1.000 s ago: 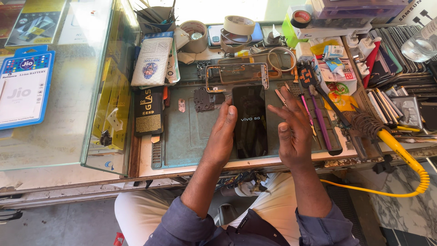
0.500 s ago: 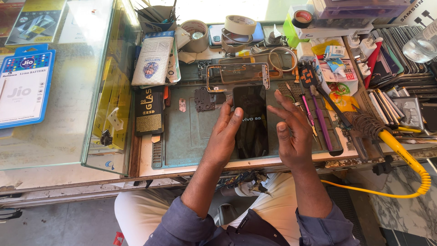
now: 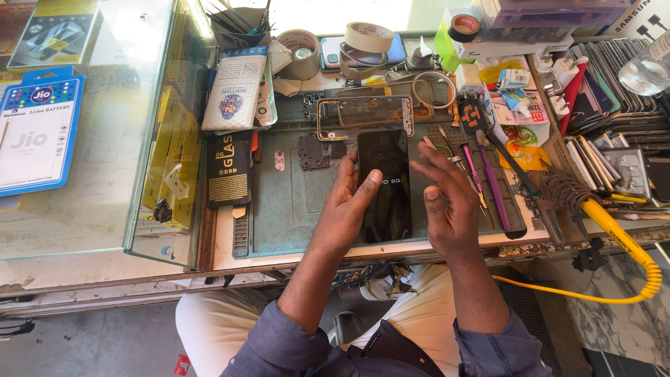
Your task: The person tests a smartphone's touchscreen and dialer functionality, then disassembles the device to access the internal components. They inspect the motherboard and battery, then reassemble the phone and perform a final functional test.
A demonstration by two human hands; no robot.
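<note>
Surface: a grey-green mat (image 3: 293,202) covers the middle of a cluttered wooden bench (image 3: 223,260), in bright daylight.
Room: a grey floor (image 3: 105,342) shows at lower left, pale marbled tile at lower right.
Case: a glass case (image 3: 112,139) fills the left of the frame.
Phone: a black phone (image 3: 385,199) lies flat at mid-frame on the mat.
Left hand: the left hand (image 3: 349,206) rests at the phone's left edge, thumb laid across the screen, fingers loosely curled, gripping nothing.
Right hand: the right hand (image 3: 447,195) hovers just right of the phone, fingers spread open.
Frame: an empty phone frame (image 3: 364,117) lies just above the phone.
Packages: a blue card pack (image 3: 38,132) at far left; a black box (image 3: 229,171) left of the mat; a white pouch (image 3: 234,94) above it.
Tape: tape rolls (image 3: 368,36) at top centre.
Cable: a yellow coiled cable (image 3: 628,251) at lower right.
</note>
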